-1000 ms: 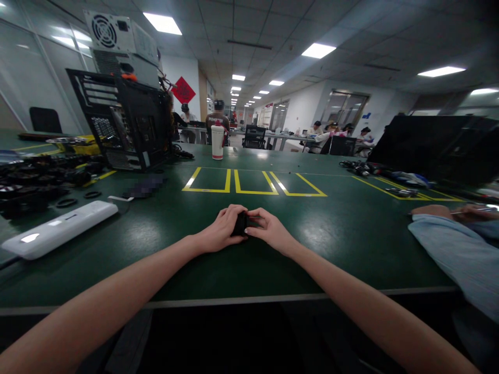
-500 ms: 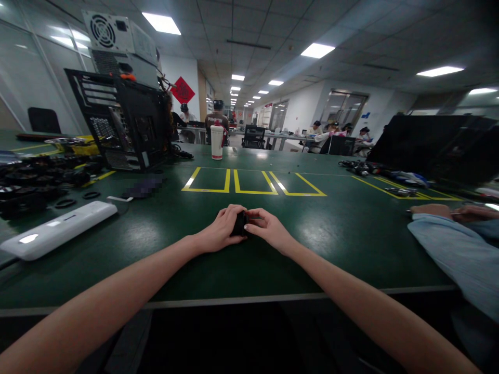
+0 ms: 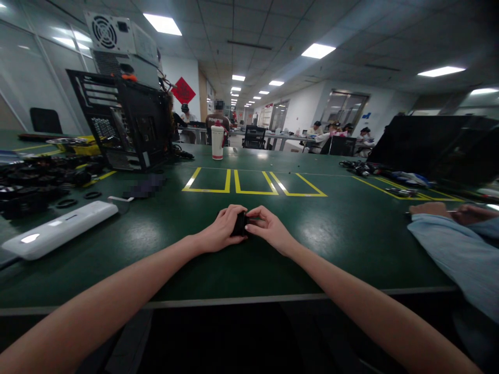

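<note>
Between my hands, low over the green tabletop (image 3: 268,270), is a small black part (image 3: 240,224), mostly covered by fingers, so its exact kind cannot be made out. My left hand (image 3: 221,228) is closed around its left side, with the fingers over the top and the thumb along the near edge. On the right, the fingertips and thumb of my right hand (image 3: 268,227) pinch at the part's right edge.
Left are a white power strip (image 3: 62,228), a black computer case (image 3: 125,119) topped by power supplies, and piled dark parts (image 3: 35,182). Yellow tape outlines (image 3: 255,193) and a white cup (image 3: 217,143) lie ahead. A co-worker's sleeved arm (image 3: 460,249) rests at right.
Almost nothing differs. Both hands stay on the black part in the same place, and the view has shifted very slightly.
</note>
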Demonstrator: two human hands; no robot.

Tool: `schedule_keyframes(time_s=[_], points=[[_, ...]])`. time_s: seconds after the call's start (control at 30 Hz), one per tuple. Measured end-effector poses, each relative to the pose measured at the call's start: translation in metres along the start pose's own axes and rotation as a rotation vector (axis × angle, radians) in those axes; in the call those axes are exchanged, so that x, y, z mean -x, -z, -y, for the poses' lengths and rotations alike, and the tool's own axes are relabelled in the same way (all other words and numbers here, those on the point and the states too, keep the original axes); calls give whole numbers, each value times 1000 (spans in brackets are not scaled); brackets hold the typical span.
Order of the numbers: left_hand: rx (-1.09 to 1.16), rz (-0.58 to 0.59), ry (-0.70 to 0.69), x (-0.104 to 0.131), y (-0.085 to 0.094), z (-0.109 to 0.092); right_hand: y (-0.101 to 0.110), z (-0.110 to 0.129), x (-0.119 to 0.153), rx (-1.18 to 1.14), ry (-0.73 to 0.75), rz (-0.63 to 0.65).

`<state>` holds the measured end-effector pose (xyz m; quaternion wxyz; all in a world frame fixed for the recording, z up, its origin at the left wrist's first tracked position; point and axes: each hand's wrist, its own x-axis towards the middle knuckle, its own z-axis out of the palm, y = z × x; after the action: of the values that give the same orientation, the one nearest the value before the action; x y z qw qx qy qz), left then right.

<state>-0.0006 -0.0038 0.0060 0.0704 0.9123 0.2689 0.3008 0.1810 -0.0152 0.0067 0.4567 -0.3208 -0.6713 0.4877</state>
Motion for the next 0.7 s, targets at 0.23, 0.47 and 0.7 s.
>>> schedule_keyframes(time_s=[0.23, 0.47, 0.7], points=[[2, 1, 3, 0, 0, 0, 1, -4, 1, -16, -26, 58], [0, 5, 6, 1, 1, 1, 0, -2, 1, -26, -21, 35], [3, 0, 3, 1, 0, 0, 0, 0, 0, 67, 19, 23]])
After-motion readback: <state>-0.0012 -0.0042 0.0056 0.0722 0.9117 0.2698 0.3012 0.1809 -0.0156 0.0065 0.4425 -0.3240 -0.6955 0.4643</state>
